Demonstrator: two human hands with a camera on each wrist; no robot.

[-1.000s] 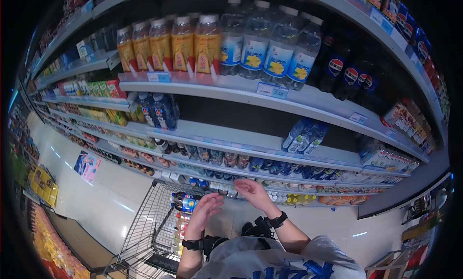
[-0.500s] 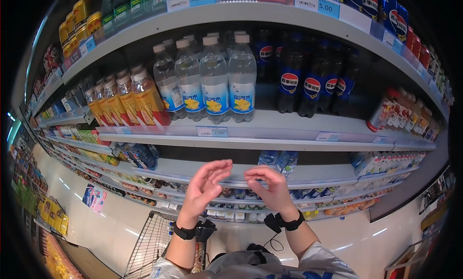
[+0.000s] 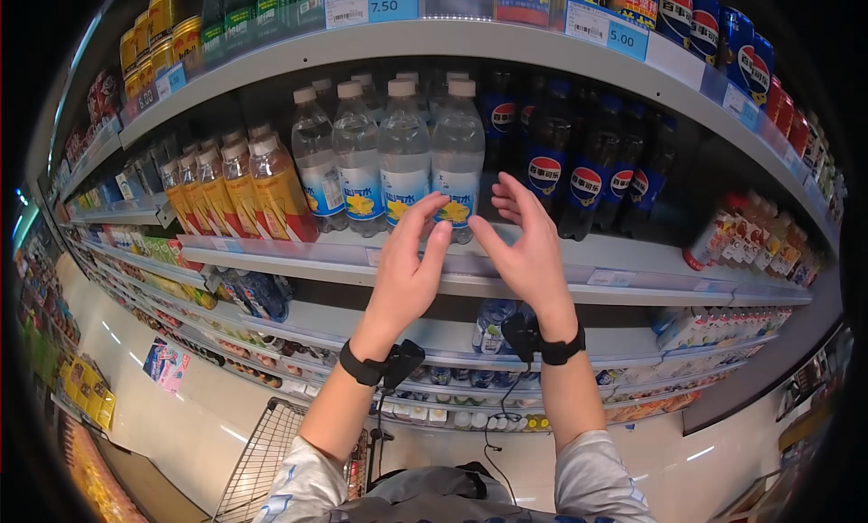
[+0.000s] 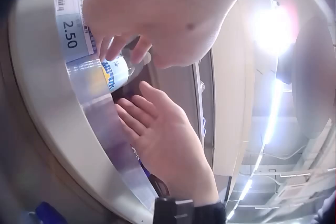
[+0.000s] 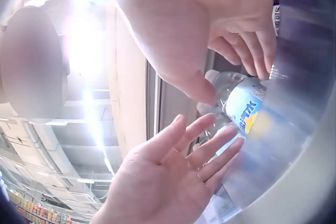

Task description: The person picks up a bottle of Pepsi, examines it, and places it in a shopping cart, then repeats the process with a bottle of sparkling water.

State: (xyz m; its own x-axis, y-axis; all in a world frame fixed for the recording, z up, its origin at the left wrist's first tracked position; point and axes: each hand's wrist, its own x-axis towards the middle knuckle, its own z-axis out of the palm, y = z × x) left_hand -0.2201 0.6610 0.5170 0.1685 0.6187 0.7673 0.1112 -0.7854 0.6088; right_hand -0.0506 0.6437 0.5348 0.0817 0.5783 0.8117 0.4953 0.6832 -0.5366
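Price tags (image 3: 371,5) on the upper shelf edge (image 3: 493,35) read 7.50 and 5.00; a tag (image 4: 73,19) on the lower shelf edge (image 3: 678,293) reads 2.50. Dark bottles (image 3: 586,184) and blue cans (image 3: 750,66) say 百事可乐, clear bottles (image 5: 244,106) 汽水.

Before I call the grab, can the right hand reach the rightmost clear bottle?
Likely yes: the open right hand is close to that bottle, whose upper part stands unblocked above the see-through shelf strip.

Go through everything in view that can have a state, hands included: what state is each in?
Left hand: thumb apart, holding nothing
Right hand: thumb apart, holding nothing
Clear bottles: upright, capped
Orange-labelled bottles: upright, capped
Cola bottles: upright, capped
Black wristbands: fastened
Shopping cart: partly in view, contents unclear
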